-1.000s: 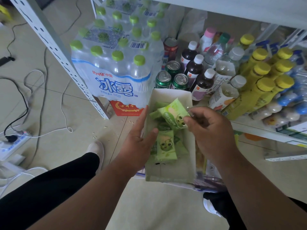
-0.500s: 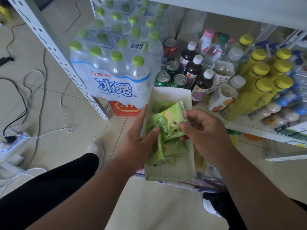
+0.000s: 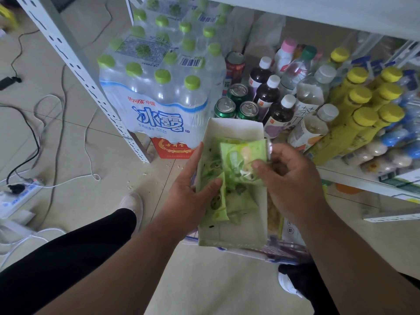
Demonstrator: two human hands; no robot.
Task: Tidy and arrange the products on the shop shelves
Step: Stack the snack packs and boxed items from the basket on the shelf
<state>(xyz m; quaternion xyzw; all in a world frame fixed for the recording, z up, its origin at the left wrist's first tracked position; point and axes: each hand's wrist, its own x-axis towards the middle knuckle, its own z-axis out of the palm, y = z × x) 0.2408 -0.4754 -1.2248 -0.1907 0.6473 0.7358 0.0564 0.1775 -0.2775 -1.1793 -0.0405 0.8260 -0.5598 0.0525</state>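
An open white carton (image 3: 236, 127) with several green snack packets sits in front of me, below the low shelf. My left hand (image 3: 193, 194) holds the carton's left wall, its thumb pressing a green packet (image 3: 219, 205) inside. My right hand (image 3: 293, 180) pinches another green packet (image 3: 241, 160) and holds it flat over the carton's middle. More green packets lie underneath, partly hidden.
On the low shelf (image 3: 363, 183) stand a shrink-wrapped pack of water bottles (image 3: 159, 92), green cans (image 3: 236, 105), dark bottles (image 3: 270, 96) and yellow-capped bottles (image 3: 363, 114). A perforated shelf post (image 3: 91, 87) rises at left. Cables and a power strip (image 3: 20, 192) lie on the floor.
My right hand has brought its green packet down from above the carton and turned it flatter over the other packets. My left hand stays on the carton's left side.
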